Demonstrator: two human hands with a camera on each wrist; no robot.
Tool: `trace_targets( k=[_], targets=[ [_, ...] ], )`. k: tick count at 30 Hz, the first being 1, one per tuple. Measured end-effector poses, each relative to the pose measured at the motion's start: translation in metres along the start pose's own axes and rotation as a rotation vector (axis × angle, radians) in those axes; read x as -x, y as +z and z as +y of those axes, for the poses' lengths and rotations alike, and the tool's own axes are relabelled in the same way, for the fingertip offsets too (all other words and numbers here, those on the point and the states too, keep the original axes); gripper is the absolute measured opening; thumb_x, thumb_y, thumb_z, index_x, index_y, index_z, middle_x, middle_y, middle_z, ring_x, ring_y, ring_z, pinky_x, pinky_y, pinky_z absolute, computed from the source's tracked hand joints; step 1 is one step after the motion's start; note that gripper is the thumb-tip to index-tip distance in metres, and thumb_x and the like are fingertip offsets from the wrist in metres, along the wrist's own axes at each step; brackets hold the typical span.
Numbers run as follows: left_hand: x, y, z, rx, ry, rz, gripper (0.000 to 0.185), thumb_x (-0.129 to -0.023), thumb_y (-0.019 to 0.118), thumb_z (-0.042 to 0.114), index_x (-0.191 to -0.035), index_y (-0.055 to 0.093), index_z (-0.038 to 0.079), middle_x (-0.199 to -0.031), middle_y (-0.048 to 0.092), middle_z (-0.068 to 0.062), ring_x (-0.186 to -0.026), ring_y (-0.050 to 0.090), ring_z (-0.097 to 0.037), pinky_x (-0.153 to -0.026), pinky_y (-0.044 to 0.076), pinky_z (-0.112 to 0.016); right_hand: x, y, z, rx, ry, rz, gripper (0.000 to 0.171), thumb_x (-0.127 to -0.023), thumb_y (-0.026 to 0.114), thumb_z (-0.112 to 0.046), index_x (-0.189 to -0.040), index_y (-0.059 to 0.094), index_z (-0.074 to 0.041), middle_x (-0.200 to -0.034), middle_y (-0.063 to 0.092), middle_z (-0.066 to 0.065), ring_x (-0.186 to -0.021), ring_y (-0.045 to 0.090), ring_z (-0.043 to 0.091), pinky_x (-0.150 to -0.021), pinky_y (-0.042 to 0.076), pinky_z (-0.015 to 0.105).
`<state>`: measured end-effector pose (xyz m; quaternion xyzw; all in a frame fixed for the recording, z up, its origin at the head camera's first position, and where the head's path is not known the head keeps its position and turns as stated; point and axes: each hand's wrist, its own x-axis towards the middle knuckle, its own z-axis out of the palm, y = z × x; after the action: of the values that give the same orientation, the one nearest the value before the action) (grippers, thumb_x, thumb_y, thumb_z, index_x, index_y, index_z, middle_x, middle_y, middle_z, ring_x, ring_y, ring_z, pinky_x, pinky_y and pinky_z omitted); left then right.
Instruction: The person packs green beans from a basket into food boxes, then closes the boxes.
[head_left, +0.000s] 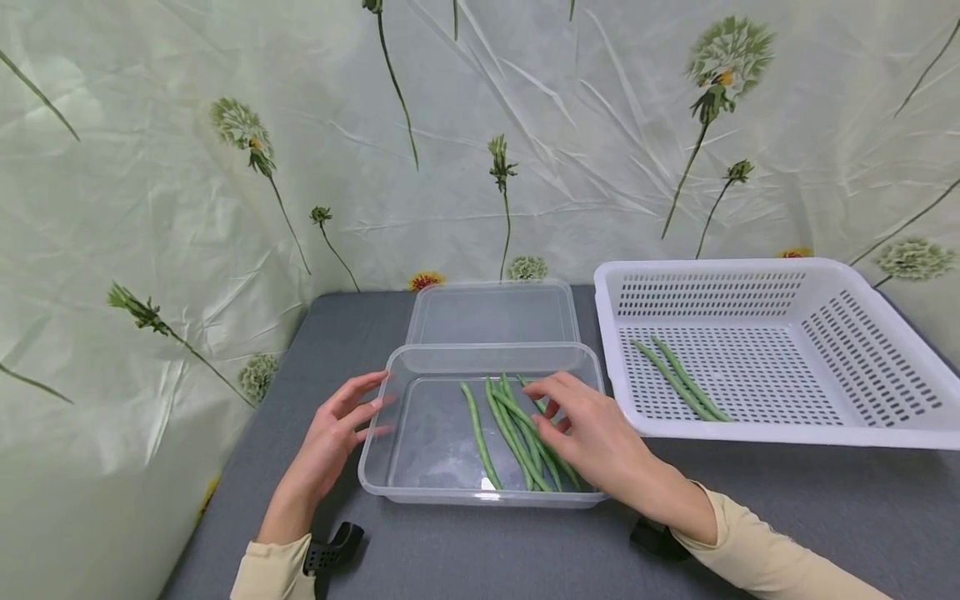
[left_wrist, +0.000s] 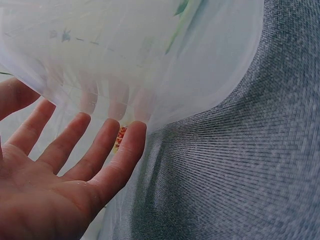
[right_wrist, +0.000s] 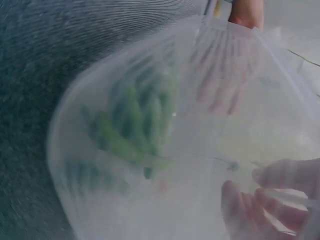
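Observation:
A clear plastic container sits on the grey table with several green beans lying in its right half. My left hand is open, its straight fingers resting against the container's left wall. My right hand hovers over the beans with relaxed, slightly bent fingers; whether it touches them I cannot tell. In the right wrist view the beans appear blurred through the container's wall, with fingertips at the lower right.
A white perforated basket stands to the right and holds two green beans. The container's clear lid lies flat behind it. A floral plastic sheet forms the backdrop at the left and back.

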<state>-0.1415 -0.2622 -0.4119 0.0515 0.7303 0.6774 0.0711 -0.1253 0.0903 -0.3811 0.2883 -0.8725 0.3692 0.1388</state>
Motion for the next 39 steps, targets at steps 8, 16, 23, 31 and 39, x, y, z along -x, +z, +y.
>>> trace_targets(
  k=[8,16,23,31,39],
  targets=[
    [0.001,0.000,-0.001,-0.011,-0.004,0.012,0.046,-0.102,0.057,0.021,-0.144,0.044,0.007,-0.150,0.038,-0.009,-0.129,0.048,-0.030,-0.089,0.053,-0.045,-0.003,-0.035,-0.004,-0.103,-0.052,0.041,0.035,-0.086,0.074,0.000,-0.117,0.065,-0.015,-0.106,0.063,-0.007,-0.083,0.059,0.004,-0.066,0.055,0.022],
    [0.001,0.000,-0.001,-0.022,0.001,0.010,0.044,-0.102,0.055,0.018,-0.144,0.045,0.008,-0.150,0.039,-0.009,-0.130,0.047,-0.031,-0.089,0.053,-0.045,-0.009,-0.083,0.003,-0.061,0.015,-0.016,0.039,-0.085,0.075,0.000,-0.120,0.066,-0.015,-0.110,0.065,-0.007,-0.088,0.060,0.006,-0.070,0.056,0.025],
    [0.001,0.000,-0.001,-0.026,0.000,0.012,0.044,-0.102,0.055,0.018,-0.144,0.045,0.008,-0.150,0.039,-0.009,-0.129,0.049,-0.029,-0.089,0.053,-0.045,-0.020,-0.122,0.011,0.071,-0.024,-0.050,0.038,-0.085,0.077,-0.004,-0.120,0.067,-0.014,-0.111,0.067,-0.006,-0.087,0.062,0.006,-0.069,0.056,0.025],
    [0.000,0.000,0.000,-0.029,0.002,0.014,0.046,-0.102,0.057,0.021,-0.143,0.045,0.008,-0.150,0.039,-0.009,-0.127,0.051,-0.025,-0.089,0.053,-0.044,-0.032,-0.158,0.038,0.164,0.062,-0.221,0.034,-0.090,0.074,-0.016,-0.123,0.065,-0.018,-0.113,0.066,-0.006,-0.092,0.061,0.006,-0.074,0.055,0.027],
    [0.000,0.001,-0.001,-0.020,0.002,0.011,0.046,-0.102,0.057,0.021,-0.143,0.045,0.007,-0.150,0.039,-0.009,-0.130,0.048,-0.031,-0.089,0.053,-0.045,-0.038,-0.170,0.076,0.145,0.080,-0.433,0.033,-0.091,0.073,-0.017,-0.122,0.065,-0.018,-0.111,0.065,-0.009,-0.092,0.063,0.008,-0.072,0.054,0.028]
  ],
)
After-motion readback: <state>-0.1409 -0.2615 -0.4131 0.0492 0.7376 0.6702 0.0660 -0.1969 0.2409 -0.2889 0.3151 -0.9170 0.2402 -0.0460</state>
